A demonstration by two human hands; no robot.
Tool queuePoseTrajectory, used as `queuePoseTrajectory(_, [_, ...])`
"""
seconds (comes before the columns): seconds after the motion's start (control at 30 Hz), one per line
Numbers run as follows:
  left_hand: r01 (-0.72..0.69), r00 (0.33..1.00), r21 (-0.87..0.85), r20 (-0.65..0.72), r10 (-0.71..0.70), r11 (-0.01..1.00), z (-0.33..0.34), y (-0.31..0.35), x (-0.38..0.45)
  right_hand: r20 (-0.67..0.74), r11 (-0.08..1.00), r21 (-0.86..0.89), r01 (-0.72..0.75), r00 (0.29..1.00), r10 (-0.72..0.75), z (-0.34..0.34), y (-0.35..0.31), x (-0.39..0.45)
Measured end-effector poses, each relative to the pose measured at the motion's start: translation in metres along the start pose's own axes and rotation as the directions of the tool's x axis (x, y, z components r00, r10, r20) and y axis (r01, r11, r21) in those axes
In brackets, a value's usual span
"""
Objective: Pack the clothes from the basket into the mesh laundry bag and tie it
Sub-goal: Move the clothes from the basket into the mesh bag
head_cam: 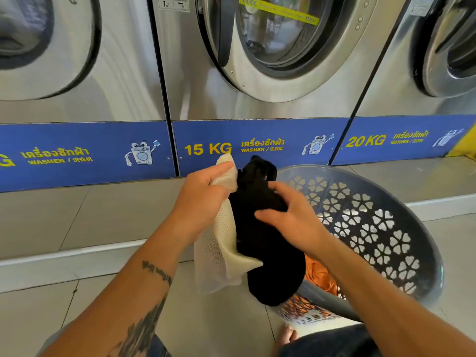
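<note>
We count three washers: one at ten o'clock (64, 60), one at twelve o'clock (257, 73), one at two o'clock (425, 73). Each carries one blue label strip, so three strips, and three cartoon washer figures on them. Two hands show, the left hand (203, 199) at the centre and the right hand (291, 217) just beside it. There is one mesh laundry bag (224, 240), one black garment (265, 243), one orange garment (319, 276) and one grey basket (401, 228) at four o'clock.
</note>
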State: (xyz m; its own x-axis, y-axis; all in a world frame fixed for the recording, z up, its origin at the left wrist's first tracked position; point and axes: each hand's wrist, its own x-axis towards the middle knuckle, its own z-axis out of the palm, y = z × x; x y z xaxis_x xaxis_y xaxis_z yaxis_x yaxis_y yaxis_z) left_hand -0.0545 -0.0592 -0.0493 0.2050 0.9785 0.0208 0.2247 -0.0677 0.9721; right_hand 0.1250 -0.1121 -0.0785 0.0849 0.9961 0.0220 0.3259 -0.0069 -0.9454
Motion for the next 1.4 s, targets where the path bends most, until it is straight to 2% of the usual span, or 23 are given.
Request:
queuePoseTrajectory(0.07, [0.011,1.0,-0.099,-0.011,-0.012,0.995,-0.004,0.004,0.001,0.047,0.953,-0.211,0.216,0.976,-0.211,0.019,-0.002,-0.007])
queuePoseTrajectory(0.1, [0.027,1.0,-0.133,-0.007,-0.028,0.991,-0.007,0.005,0.002,0.092,0.884,-0.368,0.288,0.957,-0.274,0.027,0.003,-0.004])
queuePoseTrajectory(0.13, [0.045,0.999,-0.157,0.008,-0.044,0.987,-0.01,0.004,0.002,0.146,0.776,-0.545,0.316,0.948,-0.283,0.032,0.008,0.001])
queuePoseTrajectory(0.2, [0.063,0.997,-0.166,0.059,-0.054,0.984,-0.01,0.003,-0.001,0.23,0.533,-0.8,0.276,0.961,-0.153,0.04,0.017,0.012])
queuePoseTrajectory(0.27, [0.063,0.992,-0.115,0.113,-0.05,0.991,-0.005,0.0,-0.005,0.279,0.38,-0.879,0.289,0.957,-0.082,0.048,0.022,0.015])
queuePoseTrajectory(0.37, [0.097,0.987,-0.07,0.137,-0.087,0.993,0.0,-0.006,-0.008,0.317,0.233,-0.913,0.335,0.942,-0.111,0.059,0.033,0.016])
queuePoseTrajectory(0.43, [0.118,0.987,-0.06,0.119,-0.111,0.991,-0.003,-0.009,-0.005,0.318,0.248,-0.909,0.334,0.943,-0.104,0.057,0.034,0.019])
queuePoseTrajectory(0.47, [0.129,0.988,-0.062,0.095,-0.123,0.99,-0.005,-0.009,-0.003,0.325,0.322,-0.885,0.337,0.941,-0.091,0.053,0.034,0.021])
queuePoseTrajectory(0.53, [0.143,0.989,-0.093,0.04,-0.14,0.985,-0.009,-0.009,0.001,0.302,0.601,-0.74,0.302,0.947,-0.104,0.038,0.032,0.023])
queuePoseTrajectory(0.57, [0.146,0.989,-0.109,0.016,-0.145,0.983,-0.01,-0.008,0.002,0.247,0.734,-0.621,0.273,0.958,-0.147,0.029,0.031,0.022])
queuePoseTrajectory(0.6, [0.147,0.989,-0.11,0.001,-0.148,0.983,-0.01,-0.008,0.003,0.166,0.815,-0.524,0.247,0.968,-0.187,0.019,0.033,0.021])
queuePoseTrajectory(0.67, [0.143,0.99,-0.094,-0.004,-0.144,0.985,-0.008,-0.007,0.002,0.038,0.871,-0.463,0.164,0.986,-0.165,0.003,0.035,0.019])
queuePoseTrajectory(0.7, [0.138,0.99,-0.084,0.007,-0.138,0.987,-0.005,-0.006,0.001,0.036,0.886,-0.45,0.113,0.993,-0.108,-0.003,0.036,0.019])
queuePoseTrajectory(0.77, [0.139,0.99,-0.08,0.025,-0.137,0.987,-0.001,-0.005,-0.002,0.133,0.905,-0.416,0.093,0.99,-0.04,0.0,0.039,0.018])
queuePoseTrajectory(0.83, [0.143,0.99,-0.095,0.03,-0.141,0.985,0.001,-0.004,-0.004,0.204,0.837,-0.503,0.216,0.971,-0.128,0.014,0.047,0.017])
queuePoseTrajectory(0.93, [0.131,0.991,-0.085,0.036,-0.128,0.988,0.002,-0.005,-0.008,0.224,0.571,-0.73,0.375,0.921,-0.318,0.037,0.05,0.015])
queuePoseTrajectory(1.0, [0.126,0.992,-0.099,0.033,-0.123,0.987,0.002,-0.008,-0.008,0.267,0.452,-0.773,0.445,0.875,-0.405,0.041,0.046,0.016])
queuePoseTrajectory(1.03, [0.128,0.992,-0.119,0.024,-0.126,0.985,0.002,-0.008,-0.008,0.278,0.444,-0.77,0.459,0.866,-0.415,0.042,0.044,0.016])
queuePoseTrajectory(1.13, [0.143,0.989,-0.167,-0.001,-0.145,0.976,-0.001,-0.006,-0.005,0.264,0.516,-0.728,0.452,0.879,-0.397,0.048,0.04,0.013])
queuePoseTrajectory(1.23, [0.148,0.989,-0.164,0.025,-0.145,0.975,-0.002,-0.004,-0.004,0.359,0.518,-0.687,0.51,0.858,-0.368,0.05,0.043,0.015])
queuePoseTrajectory(1.27, [0.15,0.988,-0.159,0.051,-0.144,0.976,-0.001,-0.003,-0.005,0.406,0.488,-0.687,0.538,0.841,-0.357,0.05,0.043,0.017])
queuePoseTrajectory(1.33, [0.163,0.983,-0.14,0.102,-0.149,0.977,0.0,-0.004,-0.006,0.449,0.36,-0.749,0.556,0.826,-0.341,0.051,0.043,0.021])
queuePoseTrajectory(1.4, [0.177,0.982,-0.108,0.091,-0.168,0.978,-0.003,-0.006,-0.004,0.453,0.287,-0.807,0.516,0.853,-0.26,0.054,0.04,0.022])
